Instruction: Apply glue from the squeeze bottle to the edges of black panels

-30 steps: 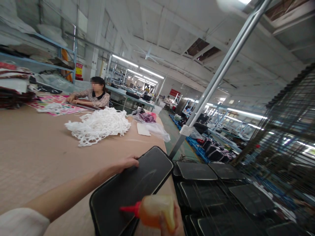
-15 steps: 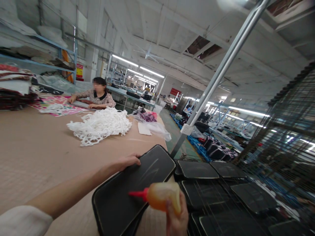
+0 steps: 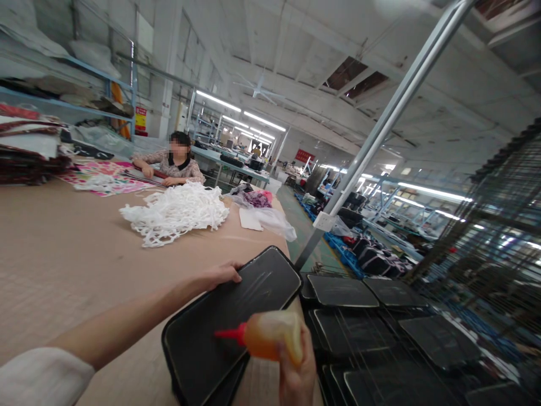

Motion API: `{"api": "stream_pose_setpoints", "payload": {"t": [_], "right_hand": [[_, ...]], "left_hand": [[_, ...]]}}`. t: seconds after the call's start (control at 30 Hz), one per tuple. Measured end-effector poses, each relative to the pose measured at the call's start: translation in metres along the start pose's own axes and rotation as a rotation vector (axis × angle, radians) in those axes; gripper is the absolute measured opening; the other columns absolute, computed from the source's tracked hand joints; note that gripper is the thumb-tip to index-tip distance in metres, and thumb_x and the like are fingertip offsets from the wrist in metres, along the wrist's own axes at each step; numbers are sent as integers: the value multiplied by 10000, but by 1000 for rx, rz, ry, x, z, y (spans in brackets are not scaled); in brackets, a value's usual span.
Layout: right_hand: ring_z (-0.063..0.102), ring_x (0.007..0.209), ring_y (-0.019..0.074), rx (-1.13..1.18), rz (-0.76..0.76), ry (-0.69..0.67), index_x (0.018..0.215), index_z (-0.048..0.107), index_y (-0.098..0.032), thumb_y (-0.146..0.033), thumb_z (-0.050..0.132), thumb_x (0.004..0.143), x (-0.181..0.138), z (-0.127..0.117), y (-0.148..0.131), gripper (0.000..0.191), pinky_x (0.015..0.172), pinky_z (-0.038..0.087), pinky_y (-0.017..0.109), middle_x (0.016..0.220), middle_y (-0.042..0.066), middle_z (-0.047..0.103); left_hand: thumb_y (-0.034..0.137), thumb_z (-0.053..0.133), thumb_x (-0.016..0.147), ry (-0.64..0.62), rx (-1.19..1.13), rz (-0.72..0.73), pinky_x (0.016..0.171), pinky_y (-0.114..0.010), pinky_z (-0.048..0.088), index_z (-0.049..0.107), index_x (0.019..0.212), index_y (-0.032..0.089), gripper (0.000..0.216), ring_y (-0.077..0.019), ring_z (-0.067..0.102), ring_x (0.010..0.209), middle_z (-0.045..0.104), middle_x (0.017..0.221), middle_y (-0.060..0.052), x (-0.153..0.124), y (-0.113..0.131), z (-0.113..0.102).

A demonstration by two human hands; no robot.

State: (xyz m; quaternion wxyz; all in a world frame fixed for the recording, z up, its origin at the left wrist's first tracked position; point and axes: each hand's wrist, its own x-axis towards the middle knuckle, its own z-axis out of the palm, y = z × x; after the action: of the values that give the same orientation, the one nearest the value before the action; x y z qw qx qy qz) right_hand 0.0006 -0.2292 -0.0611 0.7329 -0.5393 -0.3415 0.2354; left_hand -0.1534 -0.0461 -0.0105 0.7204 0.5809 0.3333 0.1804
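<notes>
A black rounded panel lies on the brown table near its right edge. My left hand rests on the panel's far left edge, fingers closed over the rim. My right hand grips an orange squeeze bottle with a red nozzle. The nozzle points left, just above the middle of the panel.
White cord is heaped mid-table, with plastic bags beyond. A seated person works at the far end. Several black panels lie on wire racks to the right. A slanted metal pole rises beside the table.
My right hand with the bottle rose from the bottom edge and shifted slightly, the nozzle staying over the panel. The left hand keeps its hold on the panel's edge.
</notes>
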Motion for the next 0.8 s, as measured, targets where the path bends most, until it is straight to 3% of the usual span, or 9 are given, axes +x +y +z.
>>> {"api": "stream_pose_setpoints", "payload": {"t": [0.1, 0.2, 0.27, 0.33, 0.43, 0.5, 0.57, 0.7, 0.8], "right_hand": [[573, 845, 187, 47, 17, 83, 1145, 460, -174, -464, 703, 635, -2, -1, -9, 634, 758, 461, 287, 969, 44, 592], [536, 916, 158, 129, -83, 337, 1099, 494, -203, -428, 747, 597, 35, -11, -33, 605, 835, 435, 277, 997, 6, 547], [525, 950, 165, 139, -110, 400, 1080, 506, -212, -413, 766, 575, 51, -17, -37, 603, 855, 433, 293, 1030, 4, 529], [546, 927, 183, 136, -67, 349, 1077, 509, -205, -426, 761, 573, 45, -17, -26, 606, 817, 460, 307, 1019, 21, 547], [593, 798, 220, 57, 35, 169, 1061, 515, -169, -492, 744, 559, 9, -13, 1, 639, 698, 499, 319, 916, 62, 607], [597, 748, 222, -7, 38, 118, 1060, 522, -149, -528, 741, 537, -6, -11, 6, 682, 668, 495, 301, 860, 60, 619], [589, 796, 206, 11, 21, 197, 1118, 493, -169, -513, 738, 554, 2, -12, -5, 705, 712, 486, 290, 920, 48, 607], [530, 989, 223, 45, -132, 407, 1125, 486, -195, -475, 736, 585, 46, -17, -34, 657, 873, 441, 368, 1064, 49, 542], [557, 957, 241, 23, -92, 351, 1110, 501, -187, -496, 721, 594, 38, -10, -24, 641, 830, 474, 389, 1040, 62, 569]], "left_hand": [[157, 561, 446, 32, -11, -9, 699, -317, 496, 669, 852, 167, 420, -261, 647, 800, 673, 653, 1, -3, 0, -4], [149, 575, 446, -21, -34, -15, 700, -323, 498, 669, 879, 158, 443, -262, 649, 797, 687, 707, -12, -8, 3, -2], [149, 584, 448, -45, -64, -8, 683, -321, 499, 667, 898, 154, 458, -257, 651, 777, 692, 729, -20, -9, 3, -1], [153, 584, 449, -29, -92, -3, 665, -317, 499, 665, 897, 152, 455, -253, 651, 755, 691, 715, -24, -6, 2, -3], [163, 577, 453, 54, -113, -13, 647, -313, 500, 659, 892, 148, 447, -245, 649, 725, 691, 697, -23, 0, -1, -9], [166, 581, 459, 79, -119, -15, 639, -312, 500, 652, 909, 145, 456, -246, 649, 725, 691, 699, -22, 1, -2, -12], [159, 590, 459, 46, -122, -15, 641, -307, 499, 647, 930, 142, 474, -248, 650, 739, 694, 715, -24, 0, -1, -12], [160, 614, 461, -49, -140, -27, 647, -299, 498, 647, 956, 147, 496, -246, 651, 761, 700, 760, -36, -4, 1, -7], [180, 617, 464, -27, -165, -19, 641, -314, 504, 640, 979, 149, 516, -246, 652, 747, 705, 797, -49, -1, -3, -9]]}}
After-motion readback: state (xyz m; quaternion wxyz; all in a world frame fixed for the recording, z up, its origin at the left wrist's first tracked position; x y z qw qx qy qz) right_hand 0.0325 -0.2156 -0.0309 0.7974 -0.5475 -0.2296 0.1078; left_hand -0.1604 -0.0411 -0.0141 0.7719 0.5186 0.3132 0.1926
